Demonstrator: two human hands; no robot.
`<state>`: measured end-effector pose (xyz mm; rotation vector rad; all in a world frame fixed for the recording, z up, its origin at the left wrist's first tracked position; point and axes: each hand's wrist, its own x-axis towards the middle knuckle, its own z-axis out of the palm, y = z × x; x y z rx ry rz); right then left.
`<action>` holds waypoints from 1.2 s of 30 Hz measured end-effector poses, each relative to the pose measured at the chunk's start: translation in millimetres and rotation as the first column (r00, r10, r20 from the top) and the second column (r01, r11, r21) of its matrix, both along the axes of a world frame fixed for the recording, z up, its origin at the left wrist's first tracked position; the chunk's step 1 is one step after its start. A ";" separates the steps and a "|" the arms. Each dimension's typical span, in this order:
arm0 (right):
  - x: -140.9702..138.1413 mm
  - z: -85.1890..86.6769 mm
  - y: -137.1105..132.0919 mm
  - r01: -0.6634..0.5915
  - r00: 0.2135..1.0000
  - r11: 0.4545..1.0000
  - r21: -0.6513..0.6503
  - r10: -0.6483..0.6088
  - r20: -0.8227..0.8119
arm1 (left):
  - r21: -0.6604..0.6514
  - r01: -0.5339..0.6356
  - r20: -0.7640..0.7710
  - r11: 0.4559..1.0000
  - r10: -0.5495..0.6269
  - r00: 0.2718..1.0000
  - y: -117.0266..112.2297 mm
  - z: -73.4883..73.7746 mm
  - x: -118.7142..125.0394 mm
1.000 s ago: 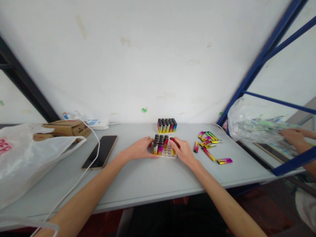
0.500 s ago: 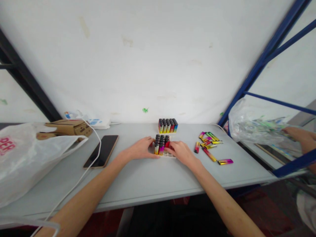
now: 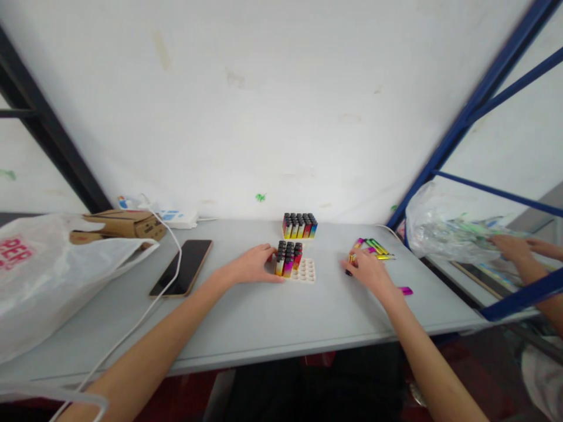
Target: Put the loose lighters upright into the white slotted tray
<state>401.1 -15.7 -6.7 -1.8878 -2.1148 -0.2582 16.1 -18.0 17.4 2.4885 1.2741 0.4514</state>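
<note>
My left hand [image 3: 254,265] is curved round the left side of a white tray [image 3: 308,271], thumb at its front corner and fingers behind. Upright lighters [image 3: 288,259] with black tops fill the tray's left part; the round holes on its right show bare. Over on the right, my right hand [image 3: 368,268] closes its fingers on a lighter [image 3: 352,258], mostly covered by the hand. Just beyond that hand lie several loose lighters [image 3: 380,248] in green, yellow and purple. A purple-ended lighter [image 3: 407,290] pokes out beside the right wrist.
A full block of upright lighters [image 3: 299,226] stands near the wall. To the left are a phone [image 3: 187,266] with a white cable [image 3: 145,313] across it, a plastic bag [image 3: 48,281] and a cardboard box [image 3: 132,224]. Another person's hand [image 3: 512,249] is beyond the blue frame [image 3: 466,123].
My right hand has left the tray and moved right to the loose lighters, closing on one. The tray's right-hand holes now show. My left hand stays at the tray.
</note>
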 end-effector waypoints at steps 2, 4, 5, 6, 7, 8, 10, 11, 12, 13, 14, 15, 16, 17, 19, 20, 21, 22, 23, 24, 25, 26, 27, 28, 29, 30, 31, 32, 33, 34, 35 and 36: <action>-5.4 -3.5 -4.2 -0.076 0.997 0.996 -0.037 0.076 0.000 | 0.006 -0.005 0.014 1.000 0.005 1.000 -0.2 0.6 0.3; -14.2 -4.7 -3.6 -0.183 0.978 0.982 -0.037 0.178 -0.106 | 0.002 -0.011 0.018 1.000 0.011 1.000 -0.4 1.0 0.2; -18.9 -4.3 -1.6 -0.238 0.953 0.971 -0.018 0.230 -0.195 | -0.002 -0.014 0.017 1.000 0.014 1.000 -0.5 1.0 0.1; -23.6 -3.2 1.0 -0.290 0.912 0.957 0.003 0.277 -0.301 | -0.006 -0.016 0.015 1.000 0.016 1.000 -0.5 1.0 -0.1; -28.4 -1.4 3.8 -0.336 0.851 0.941 0.023 0.314 -0.420 | -0.009 -0.017 0.015 1.000 0.017 1.000 -0.5 0.9 -0.4; -33.5 1.1 6.5 -0.372 0.770 0.927 0.043 0.334 -0.544 | -0.012 -0.017 0.014 1.000 0.018 1.000 -0.4 0.8 -0.7; -44.8 7.8 10.3 -0.407 0.566 0.910 0.077 0.318 -0.761 | -0.013 -0.016 0.012 1.000 0.016 1.000 -0.4 0.6 -1.2; -51.1 11.8 11.3 -0.406 0.456 0.909 0.093 0.290 -0.841 | -0.011 -0.015 0.013 1.000 0.015 1.000 -0.4 0.6 -1.3; -57.7 16.2 11.7 -0.393 0.351 0.913 0.109 0.258 -0.900 | -0.010 -0.014 0.014 1.000 0.014 1.000 -0.4 0.6 -1.3; -64.5 20.7 11.7 -0.376 0.254 0.919 0.121 0.228 -0.940 | -0.008 -0.014 0.016 1.000 0.014 1.000 -0.4 0.6 -1.3; -71.3 24.9 11.5 -0.363 0.165 0.923 0.127 0.198 -0.966 | -0.008 -0.014 0.018 1.000 0.014 1.000 -0.4 0.5 -1.2; -77.8 28.7 11.3 -0.358 0.083 0.924 0.131 0.171 -0.982 | -0.009 -0.014 0.020 1.000 0.014 1.000 -0.4 0.4 -1.1; -83.8 31.8 11.2 -0.361 0.008 0.923 0.136 0.149 -0.989 | -0.012 -0.013 0.022 1.000 0.013 1.000 -0.5 0.2 -1.1; -89.2 33.9 11.1 -0.365 -0.055 0.920 0.144 0.133 -0.990 | -0.015 -0.010 0.023 1.000 0.010 1.000 -0.5 0.0 -1.1; -97.7 35.1 11.2 -0.368 -0.132 0.916 0.160 0.119 -0.984 | -0.020 -0.006 0.030 1.000 0.007 1.000 -0.5 -0.4 -1.1; -100.9 34.2 11.1 -0.366 -0.148 0.916 0.163 0.116 -0.982 | -0.021 -0.005 0.032 1.000 0.006 0.999 -0.5 -0.5 -1.2; -103.3 32.6 10.8 -0.369 -0.150 0.916 0.160 0.112 -0.982 | -0.022 -0.004 0.032 1.000 0.005 0.999 -0.3 -0.7 -1.2; -105.2 30.5 10.3 -0.376 -0.140 0.914 0.152 0.106 -0.985 | -0.023 -0.003 0.029 1.000 0.004 1.000 -0.2 -0.8 -1.2; -106.7 28.0 9.5 -0.394 -0.119 0.909 0.138 0.099 -0.988 | -0.022 -0.001 0.025 1.000 0.002 1.000 0.1 -1.0 -1.2; -107.9 25.4 8.2 -0.419 -0.094 0.900 0.123 0.092 -0.991 | -0.020 0.000 0.020 1.000 0.000 1.000 0.3 -1.2 -1.2; -108.9 22.7 6.7 -0.447 -0.068 0.888 0.105 0.083 -0.994 | -0.019 0.001 0.016 1.000 -0.001 1.000 0.5 -1.4 -1.1; -109.9 20.2 4.9 -0.476 -0.040 0.876 0.080 0.069 -0.997 | -0.018 0.000 0.015 1.000 0.001 1.000 0.7 -1.6 -1.1; -111.0 17.8 3.1 -0.499 -0.009 0.865 0.048 0.051 -0.999 | -0.019 -0.004 0.014 1.000 0.004 1.000 0.7 -1.7 -1.0; -112.0 15.6 1.2 -0.511 0.022 0.859 0.013 0.029 -0.999 | -0.022 -0.008 0.015 1.000 0.008 1.000 0.5 -1.7 -0.9; -113.1 13.5 -0.5 -0.513 0.051 0.858 -0.021 0.006 -0.999 | -0.028 -0.011 0.015 1.000 0.012 1.000 0.2 -1.5 -0.7; -114.1 11.6 -2.0 -0.505 0.080 0.862 -0.051 -0.012 -0.997 | -0.034 -0.013 0.014 0.999 0.014 1.000 -0.2 -1.1 -0.5; -115.1 9.8 -3.2 -0.490 0.106 0.869 -0.075 -0.026 -0.994 | -0.038 -0.014 0.013 0.999 0.014 1.000 -0.7 -0.5 -0.3; -116.0 8.1 -4.0 -0.472 0.125 0.877 -0.088 -0.032 -0.992 | -0.039 -0.014 0.012 0.999 0.015 1.000 -1.3 0.2 -0.1; -116.9 6.5 -4.5 -0.455 0.138 0.885 -0.097 -0.038 -0.990 | -0.038 -0.014 0.010 0.999 0.014 1.000 -1.9 1.0 0.1; -117.6 5.0 -4.7 -0.439 0.149 0.892 -0.106 -0.043 -0.988 | -0.035 -0.013 0.009 0.999 0.013 1.000 -2.5 1.9 0.2; -118.2 3.5 -4.7 -0.425 0.162 0.898 -0.115 -0.049 -0.986 | -0.031 -0.010 0.009 0.999 0.011 1.000 -3.0 2.7 0.3; -118.7 2.2 -4.5 -0.413 0.178 0.902 -0.123 -0.052 -0.983 | -0.027 -0.008 0.011 1.000 0.008 1.000 -3.4 3.4 0.3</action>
